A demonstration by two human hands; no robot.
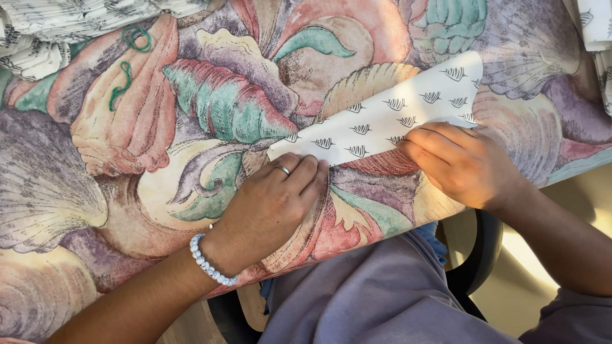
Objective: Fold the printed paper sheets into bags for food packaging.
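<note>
1. The left hand [275, 194] lies flat, fingers close together and lightly bent, pressing the near left edge of a folded sheet of white paper [389, 114] printed with small dark leaf marks. It holds nothing; it only presses. There is a ring on one finger and a pale bead bracelet [207, 261] on the wrist.
2. The right hand [462, 162] is also flat and nearly closed, its fingertips on the lower right edge of the same paper.
3. To fold well, I think both hands should keep the edges lined up and press firmly along the crease.
4. The paper lies slanted on a tablecloth [95, 191] with big shell patterns in pink, green and purple.
5. Two green rubber bands [131, 57] lie far to the left, well apart from the hands.
</note>
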